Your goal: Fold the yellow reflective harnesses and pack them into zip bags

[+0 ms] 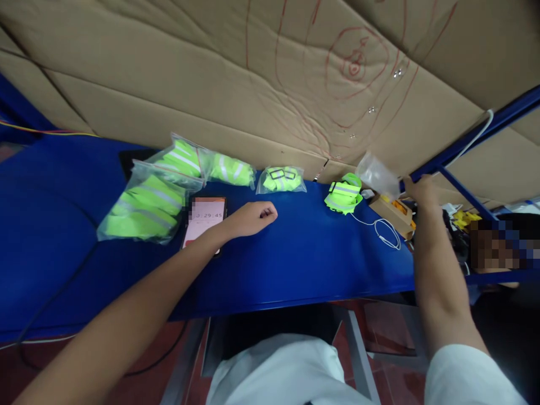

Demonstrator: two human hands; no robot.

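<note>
My left hand (256,217) hovers over the middle of the blue table, its fingers curled into a loose fist with nothing visible in them. On the right, my outstretched right hand (422,188) grips a clear plastic bag (377,175) by one end. Both are slightly blurred. Below and left of that bag, an unbagged bundle of neon-yellow reflective straps (343,195) rests on the table. A small bagged one with black buckles (282,180) sits behind my left hand. Farther left lie bagged neon pieces with silver stripes (232,170), (145,208).
A phone (205,216) showing a timer lies under my left forearm. Beside the strap bundle are a white cable (386,233) and a small cardboard box (390,216). A cardboard wall (189,73) backs the blue table (274,275). A blue metal frame (468,197) rises at right.
</note>
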